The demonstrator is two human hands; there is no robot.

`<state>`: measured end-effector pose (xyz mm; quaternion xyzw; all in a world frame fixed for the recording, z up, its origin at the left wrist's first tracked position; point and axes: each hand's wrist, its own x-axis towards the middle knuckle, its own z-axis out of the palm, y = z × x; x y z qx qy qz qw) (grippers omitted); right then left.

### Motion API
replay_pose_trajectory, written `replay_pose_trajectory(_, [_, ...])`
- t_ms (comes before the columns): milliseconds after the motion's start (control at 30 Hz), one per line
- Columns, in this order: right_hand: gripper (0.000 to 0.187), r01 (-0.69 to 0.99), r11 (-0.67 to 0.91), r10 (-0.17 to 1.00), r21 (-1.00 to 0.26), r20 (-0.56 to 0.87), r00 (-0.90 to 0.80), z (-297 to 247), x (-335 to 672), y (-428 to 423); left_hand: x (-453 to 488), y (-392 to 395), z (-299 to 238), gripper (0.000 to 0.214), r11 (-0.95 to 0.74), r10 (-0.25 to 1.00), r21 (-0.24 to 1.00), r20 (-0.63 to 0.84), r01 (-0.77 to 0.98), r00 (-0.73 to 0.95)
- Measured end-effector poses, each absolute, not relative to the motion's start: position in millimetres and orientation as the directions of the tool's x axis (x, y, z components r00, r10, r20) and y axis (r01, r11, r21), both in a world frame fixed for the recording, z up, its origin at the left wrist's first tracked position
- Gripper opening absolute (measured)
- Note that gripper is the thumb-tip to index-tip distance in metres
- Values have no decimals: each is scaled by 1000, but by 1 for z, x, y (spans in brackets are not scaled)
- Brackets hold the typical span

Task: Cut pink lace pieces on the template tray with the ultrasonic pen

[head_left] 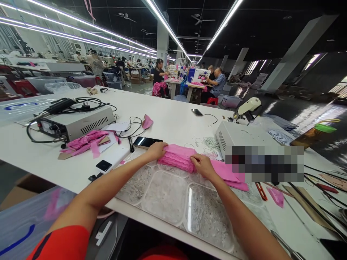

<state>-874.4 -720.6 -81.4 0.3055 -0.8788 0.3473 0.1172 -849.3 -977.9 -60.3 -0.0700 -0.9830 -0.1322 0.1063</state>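
Observation:
A stack of pink fabric [177, 157] with ruffled layered edges lies in front of me on a clear plastic sheet [165, 195] with moulded panels. At its far left corner, my left hand [157, 150] has its fingers closed on the fabric. My right hand [204, 166] pinches the right edge between thumb and fingers. Flatter folded pink fabric [230, 176] lies just to the right, partly behind my right wrist. A dark phone [148, 142] sits beyond my left hand.
A grey box device [92, 121] with cables and a pink bundle [86, 141] stand left. Another grey device [244, 135] is at right, near an orange cutter [260, 191] and a green-lidded bottle [311, 135]. Tangled thread [211, 143] lies beyond the fabric. People work at machines farther back.

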Motion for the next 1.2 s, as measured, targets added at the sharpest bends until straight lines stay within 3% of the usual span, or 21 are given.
replay_pose_trajectory(167, [26, -642, 578, -438, -503, 472, -765, -79, -877, -721, -834, -963, -62, 52, 962, 119, 198, 309, 187, -944])
replay_pose_trajectory(433, [25, -730, 578, -456, -365, 598, -659, -71, -855, -736, -831, -953, -58, 25, 953, 73, 265, 281, 150, -957])
replay_pose_trajectory(600, [19, -822, 508, -657, -256, 501, -562, -80, -831, -776, -846, -959, -53, 32, 924, 114, 344, 169, 167, -979])
replay_pose_trajectory(900, [26, -753, 626, -657, -203, 384, -649, -96, -845, -814, -857, -973, -38, 28, 866, 245, 449, -1, 218, -970])
replay_pose_trajectory(1100, [21, -761, 619, -667, -192, 383, -639, -101, -841, -809, -863, -976, -33, 27, 875, 247, 403, 108, 269, -963])
replay_pose_trajectory(1200, [18, -744, 631, -614, -220, 444, -652, -96, -840, -802, -861, -974, -31, 25, 883, 259, 352, 185, 310, -948])
